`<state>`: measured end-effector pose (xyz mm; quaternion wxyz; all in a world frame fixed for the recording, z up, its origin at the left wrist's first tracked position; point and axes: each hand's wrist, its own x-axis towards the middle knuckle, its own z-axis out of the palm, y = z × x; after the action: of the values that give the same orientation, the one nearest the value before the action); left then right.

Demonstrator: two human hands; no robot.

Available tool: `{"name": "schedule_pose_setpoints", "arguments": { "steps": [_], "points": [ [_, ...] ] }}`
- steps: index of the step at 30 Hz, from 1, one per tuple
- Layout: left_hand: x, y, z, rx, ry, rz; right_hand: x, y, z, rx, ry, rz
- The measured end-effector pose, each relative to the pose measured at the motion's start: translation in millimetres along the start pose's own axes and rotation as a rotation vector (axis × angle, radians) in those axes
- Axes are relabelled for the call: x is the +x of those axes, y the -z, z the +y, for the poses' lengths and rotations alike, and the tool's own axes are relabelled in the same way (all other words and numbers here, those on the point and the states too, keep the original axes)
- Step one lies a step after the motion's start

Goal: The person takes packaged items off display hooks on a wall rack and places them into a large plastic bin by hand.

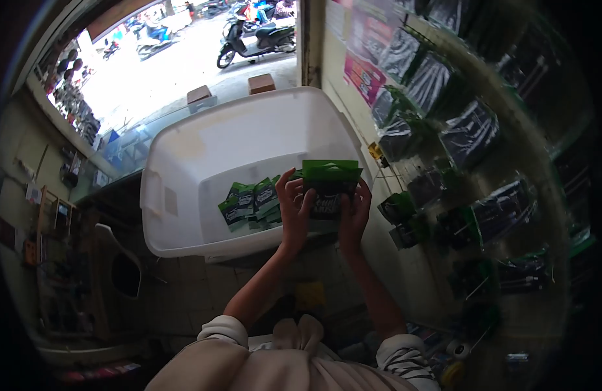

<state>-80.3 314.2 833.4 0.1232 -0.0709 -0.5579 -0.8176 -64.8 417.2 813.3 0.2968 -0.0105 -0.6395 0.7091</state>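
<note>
Both of my hands hold a stack of dark packets with green tops (329, 189) over the right part of a large white plastic tub. My left hand (294, 208) grips the left side, fingers bent around it. On the right side my right hand (354, 212) holds it, thumb on the front. White lettering shows on the packet's front. Inside the tub (249, 124), several green and black packets (250, 202) lie in a loose overlapping pile on the bottom, left of my left hand.
Packaged goods (470, 133) in clear plastic hang along the right wall. A glass counter (128, 146) stands behind the tub at left, a chair (125, 267) at lower left. Outside the opening, a scooter (255, 40) is parked on the bright street.
</note>
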Motion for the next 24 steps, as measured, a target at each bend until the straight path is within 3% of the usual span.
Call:
{"name": "schedule_pose_setpoints", "arguments": {
  "steps": [4, 6, 8, 10, 11, 12, 13, 15, 19, 24],
  "points": [
    [33.3, 52.9, -1.5, 0.22, -0.061, 0.055, 26.9, -60.4, 36.5, -0.093, -0.004, -0.162],
    [56.9, 85.3, -22.8, 0.566, -0.047, 0.054, 39.4, -89.7, 47.6, -0.122, -0.039, -0.217],
    [80.3, 114.8, -48.4, 0.528, 0.028, 0.064, 51.3, -112.9, 72.4, -0.396, 0.109, -0.356],
    [100.5, 143.1, -79.5, 0.88, -0.039, 0.023, 60.2, -128.8, 122.0, -0.418, 0.081, -0.403],
    [104.9, 153.4, -93.0, 0.881, -0.028, 0.032, 63.5, -132.2, 149.2, -0.546, -0.071, -0.514],
    [109.1, 163.1, -105.8, 0.934, 0.12, -0.007, 66.3, -136.2, 165.9, -0.673, -0.226, -0.621],
    [113.8, 173.2, -120.8, 0.982, 0.269, -0.046, 68.8, -140.5, 172.4, -0.673, -0.232, -0.631],
    [109.7, 191.3, -156.3, 1.031, 0.41, -0.094, 69.9, -144.4, 186.1, -0.951, -0.623, -0.926],
    [102.5, 212.2, -204.3, 1.028, 0.697, -0.173, 55.1, -139.3, 248.1, -1.097, -0.703, -1.026],
    [98.6, 214.6, -239.6, 1.009, 0.761, -0.102, 48.9, -124.9, 287.3, -1.03, -0.596, -0.961]
  ]
}}
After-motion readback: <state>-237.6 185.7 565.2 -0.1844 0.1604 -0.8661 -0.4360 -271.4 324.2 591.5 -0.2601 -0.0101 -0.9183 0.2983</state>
